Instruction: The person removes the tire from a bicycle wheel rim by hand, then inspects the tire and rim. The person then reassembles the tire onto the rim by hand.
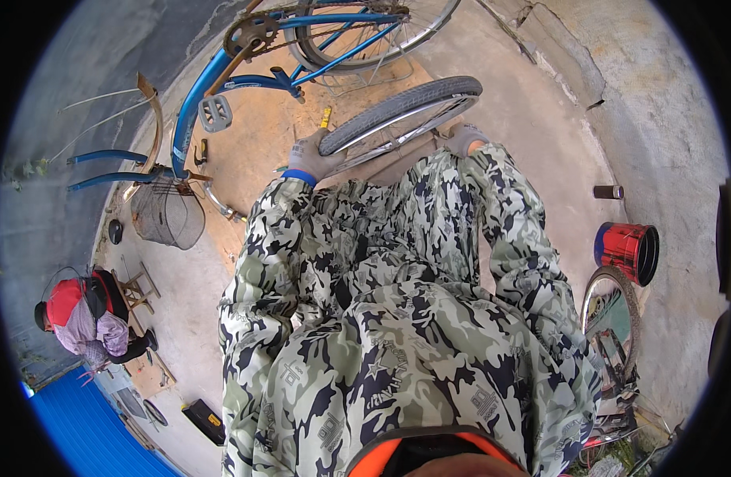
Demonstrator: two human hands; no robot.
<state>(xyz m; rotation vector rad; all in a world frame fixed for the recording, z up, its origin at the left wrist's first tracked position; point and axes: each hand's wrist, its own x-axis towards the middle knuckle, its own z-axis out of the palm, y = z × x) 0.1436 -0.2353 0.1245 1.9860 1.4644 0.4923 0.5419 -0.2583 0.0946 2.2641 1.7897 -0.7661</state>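
Note:
A bicycle wheel with a dark grey tyre [405,107] is tilted in front of my knees, its spokes and metal rim facing me. My left hand [314,155], in a grey glove with a blue cuff, is closed on the wheel's left end. At the opposite end, my right hand [466,138], also gloved, grips the rim; some of its fingers are hidden. Just beyond my left hand lies a yellow-handled tool [326,118]. A blue bicycle frame [189,103] with chainring [251,33] and grey pedal [215,114] lies beyond the wheel, its other wheel [373,40] still attached.
A wire basket [168,213] and a small black-and-yellow tool [200,151] are at left. A person [83,314] bends near a wooden stool [135,290] farther left. To my right stand a red bucket [620,250], a dark cylinder [608,191] and another bicycle [612,334] by the wall.

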